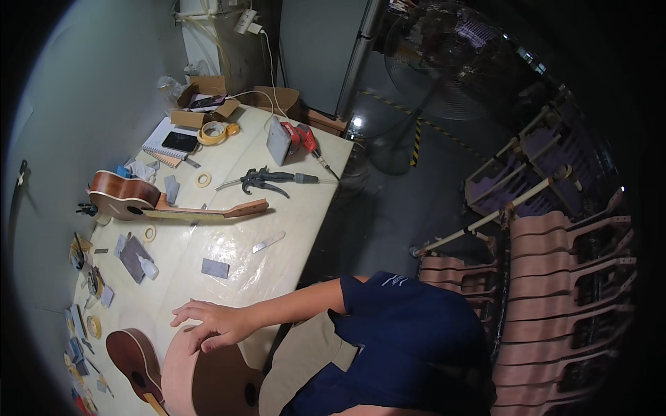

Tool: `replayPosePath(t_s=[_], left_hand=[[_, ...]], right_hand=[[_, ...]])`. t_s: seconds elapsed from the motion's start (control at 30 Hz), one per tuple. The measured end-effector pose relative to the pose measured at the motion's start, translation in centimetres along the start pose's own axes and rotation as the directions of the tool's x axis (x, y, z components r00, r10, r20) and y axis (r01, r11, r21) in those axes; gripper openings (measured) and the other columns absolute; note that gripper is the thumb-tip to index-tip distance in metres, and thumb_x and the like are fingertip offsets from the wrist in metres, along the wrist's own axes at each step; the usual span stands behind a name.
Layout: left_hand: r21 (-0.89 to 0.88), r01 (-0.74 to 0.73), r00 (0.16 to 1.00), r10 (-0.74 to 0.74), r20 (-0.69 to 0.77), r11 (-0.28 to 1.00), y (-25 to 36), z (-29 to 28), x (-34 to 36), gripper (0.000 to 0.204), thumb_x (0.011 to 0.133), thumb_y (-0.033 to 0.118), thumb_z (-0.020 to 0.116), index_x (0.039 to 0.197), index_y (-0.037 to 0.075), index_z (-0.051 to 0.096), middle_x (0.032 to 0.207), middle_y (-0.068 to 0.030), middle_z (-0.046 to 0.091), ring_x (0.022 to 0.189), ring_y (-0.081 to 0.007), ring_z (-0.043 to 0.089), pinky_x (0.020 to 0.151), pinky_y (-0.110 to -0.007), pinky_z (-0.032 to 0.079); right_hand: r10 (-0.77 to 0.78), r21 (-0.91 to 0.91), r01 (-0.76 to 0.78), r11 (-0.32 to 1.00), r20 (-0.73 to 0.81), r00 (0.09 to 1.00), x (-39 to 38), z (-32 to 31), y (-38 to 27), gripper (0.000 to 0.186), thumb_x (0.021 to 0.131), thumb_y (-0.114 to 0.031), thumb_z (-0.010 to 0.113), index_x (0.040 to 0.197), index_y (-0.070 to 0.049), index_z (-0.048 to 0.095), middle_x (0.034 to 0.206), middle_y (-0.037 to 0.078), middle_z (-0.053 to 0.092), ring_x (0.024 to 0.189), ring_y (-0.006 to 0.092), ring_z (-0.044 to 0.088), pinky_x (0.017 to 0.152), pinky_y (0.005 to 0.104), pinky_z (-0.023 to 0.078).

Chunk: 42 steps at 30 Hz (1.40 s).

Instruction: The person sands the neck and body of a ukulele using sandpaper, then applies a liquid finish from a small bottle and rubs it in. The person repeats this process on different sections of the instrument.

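One hand (pixel 211 324) is in view, fingers spread flat and pressing down on the curved upper edge of an unfinished pale pinkish-brown wooden ukulele body (pixel 208 378), which stands on its side at the near edge of the cream-coloured worktable (pixel 291 215), its round sound hole facing the person. The forearm runs in from the right, out of a dark blue short sleeve (pixel 402 312); which of the person's hands it is cannot be told for certain, and the other hand is not visible. The grip is an open palm-down rest, not a pinch.

Just left of that body lies a glossy dark reddish-brown ukulele (pixel 135 360), face up. Further up the table a second finished brown ukulele with a light neck (pixel 149 202) lies across the surface, neck pointing right. Between them: a small grey rectangular sanding block (pixel 215 267) and a narrow metal strip (pixel 268 241). Beyond: a dark metal hand clamp (pixel 267 180), a red and black power drill (pixel 305 142), a roll of tan masking tape (pixel 214 132), a black phone on a spiral notebook (pixel 179 141) and an open cardboard box (pixel 205 104).

To the right, well apart from the table, a rack holds stacked unfinished ukuleles (pixel 565 291). A large floor fan (pixel 444 62) stands behind.
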<state>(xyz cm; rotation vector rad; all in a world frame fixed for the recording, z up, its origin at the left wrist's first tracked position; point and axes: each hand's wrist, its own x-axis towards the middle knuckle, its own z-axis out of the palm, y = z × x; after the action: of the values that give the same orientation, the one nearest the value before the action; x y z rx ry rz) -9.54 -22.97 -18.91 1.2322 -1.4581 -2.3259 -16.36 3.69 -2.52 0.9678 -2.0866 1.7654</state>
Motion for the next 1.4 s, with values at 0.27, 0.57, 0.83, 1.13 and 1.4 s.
replayPosePath(t_s=[0.27, 0.57, 0.83, 1.13, 1.4], left_hand=[[0.02, -0.038, 0.996, 0.036, 0.085, 0.999, 1.8, 2.3, 0.3, 0.053, 0.088, 0.041, 0.048, 0.126, 0.005, 0.044, 0.126, -0.0104, 0.048, 0.115, -0.0246, 0.046, 0.099, -0.038, 0.036], [0.088, -0.077, 0.983, 0.061, 0.171, 0.993, 2.9, 3.7, 0.6, 0.053, 0.088, 0.04, 0.047, 0.125, 0.003, 0.045, 0.126, -0.0124, 0.049, 0.115, -0.0261, 0.047, 0.099, -0.039, 0.037], [0.028, -0.044, 0.98, 0.038, 0.194, 0.999, 3.7, 2.7, 0.5, 0.053, 0.088, 0.04, 0.045, 0.124, 0.001, 0.046, 0.125, -0.0142, 0.05, 0.116, -0.0275, 0.048, 0.099, -0.041, 0.037], [-0.359, -0.171, 0.971, 0.096, -0.218, 0.917, 8.3, -5.9, -6.9, 0.037, 0.089, 0.036, 0.044, 0.105, 0.006, 0.059, 0.103, -0.0052, 0.062, 0.097, -0.0224, 0.059, 0.084, -0.037, 0.048], [-0.486, -0.536, 0.838, 0.367, -0.403, 0.691, 8.8, -6.4, -10.2, 0.02, 0.09, 0.024, 0.051, 0.076, 0.009, 0.047, 0.074, -0.0031, 0.049, 0.077, -0.0193, 0.05, 0.078, -0.034, 0.046]], right_hand=[[0.341, -0.098, -0.329, 0.939, 0.155, 0.927, 1.6, 0.5, 3.6, 0.055, 0.09, -0.058, 0.038, 0.102, -0.014, 0.067, 0.123, 0.018, 0.048, 0.122, 0.0361, 0.036, 0.098, 0.0455, 0.032], [0.374, 0.252, -0.509, 0.823, 0.435, 0.819, 1.2, -0.6, 5.7, 0.076, 0.071, -0.043, 0.075, 0.131, -0.004, 0.046, 0.109, 0.015, 0.063, 0.097, 0.0231, 0.059, 0.086, 0.0329, 0.045], [0.385, 0.16, -0.501, 0.851, 0.459, 0.801, 0.7, -2.4, 7.8, 0.077, 0.066, -0.043, 0.079, 0.125, -0.003, 0.051, 0.116, 0.012, 0.059, 0.104, 0.0227, 0.057, 0.09, 0.0327, 0.045], [0.394, 0.424, -0.649, 0.632, 0.545, 0.74, 0.0, -1.1, 9.8, 0.091, 0.061, -0.017, 0.084, 0.137, -0.007, 0.035, 0.138, 0.008, 0.039, 0.131, 0.0222, 0.034, 0.107, 0.041, 0.029], [0.398, 0.318, -0.726, 0.61, 0.669, 0.628, 0.8, 1.2, 9.5, 0.093, 0.052, 0.002, 0.079, 0.135, -0.007, 0.038, 0.14, 0.007, 0.037, 0.131, 0.0264, 0.033, 0.105, 0.0431, 0.037]])
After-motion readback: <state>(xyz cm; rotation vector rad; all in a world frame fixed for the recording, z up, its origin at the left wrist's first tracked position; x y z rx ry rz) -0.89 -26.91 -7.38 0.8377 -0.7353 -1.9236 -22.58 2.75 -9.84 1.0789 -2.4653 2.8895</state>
